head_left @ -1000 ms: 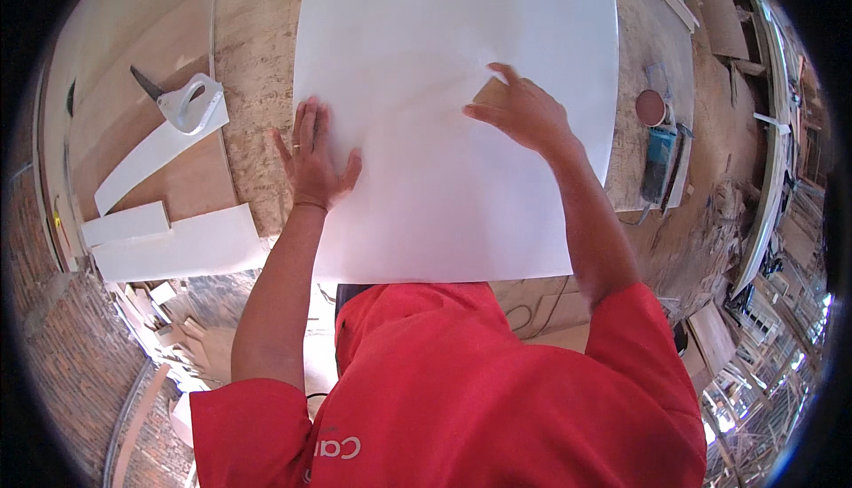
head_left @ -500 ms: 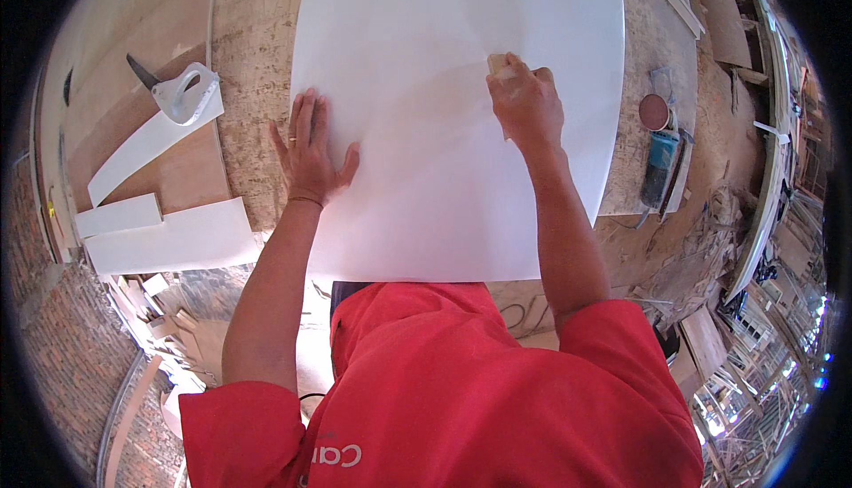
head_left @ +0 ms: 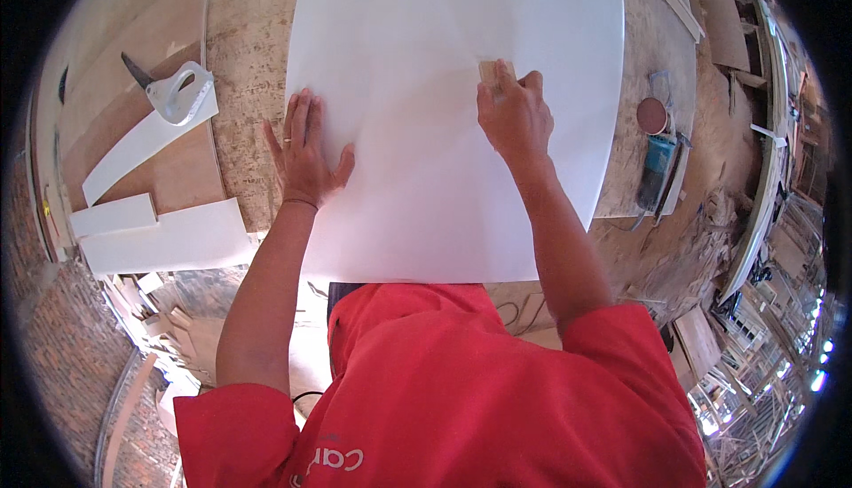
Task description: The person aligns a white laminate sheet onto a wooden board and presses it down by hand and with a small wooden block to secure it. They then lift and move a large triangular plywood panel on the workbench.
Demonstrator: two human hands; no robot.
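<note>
A large white panel (head_left: 417,204) lies flat in front of me, reaching from my waist to the far edge of the view. My left hand (head_left: 306,155) rests palm down over its left edge, fingers stretched out and spread, with a ring on one finger. On the right half of the panel, my right hand (head_left: 516,115) is closed around a small flat tan block (head_left: 497,74). The block touches the white surface; most of it is covered by my fingers, and its exact kind cannot be made out.
Left of the panel, a handsaw with a white handle (head_left: 182,95) lies on white offcuts (head_left: 169,240) and a brown board (head_left: 191,169). To the right sit a blue power tool (head_left: 658,164) and a round reddish-brown disc (head_left: 651,116). Scrap wood (head_left: 169,324) is piled at lower left.
My right hand has shifted slightly left and nearer to me with the tan block, which is still against the panel. My left hand stays on the left edge.
</note>
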